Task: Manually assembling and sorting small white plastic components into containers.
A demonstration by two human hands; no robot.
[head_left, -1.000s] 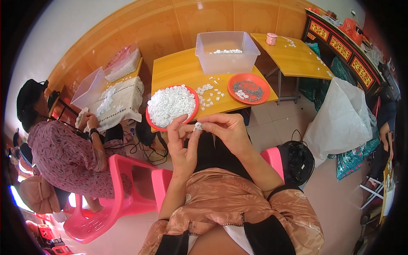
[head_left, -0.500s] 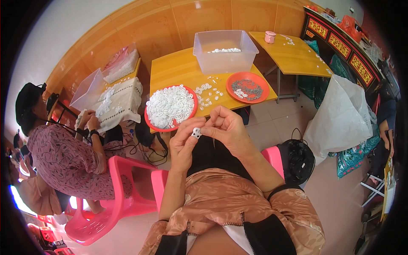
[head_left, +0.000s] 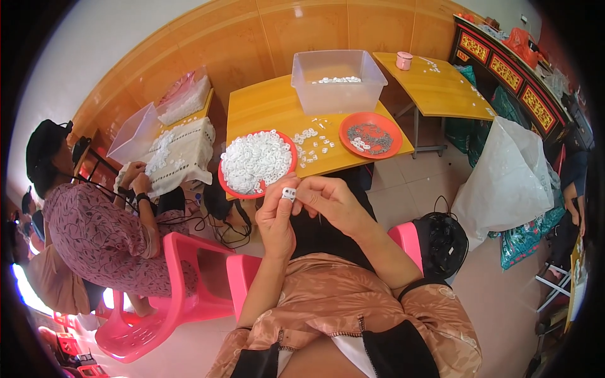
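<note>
In front of my lap, my left hand [head_left: 276, 217] pinches a small white plastic piece [head_left: 288, 193] with dark holes between thumb and fingers. Close on its right is my right hand [head_left: 329, 203], its fingers bent together beside the piece; what they hold, if anything, is hidden. Beyond my left hand, a red plate [head_left: 222, 183] is heaped with white plastic pieces [head_left: 258, 159]. Several loose white pieces [head_left: 309, 145] lie on the yellow table [head_left: 258, 104]. An orange-red bowl [head_left: 394, 140] at the table's right holds small grey metal parts [head_left: 378, 140] and a few white pieces.
A clear plastic bin [head_left: 340, 97] with white pieces stands at the table's back. Another yellow table [head_left: 435, 88] bears a pink cup [head_left: 404, 60]. To the left a person [head_left: 104, 233] works beside a pink chair [head_left: 176, 302]. A white sack [head_left: 504, 183] stands on the right.
The white piece has turned in my left fingers and sits slightly lower. My right hand has come down, its raised fingers now curled in beside the piece. The whole view has shifted slightly.
</note>
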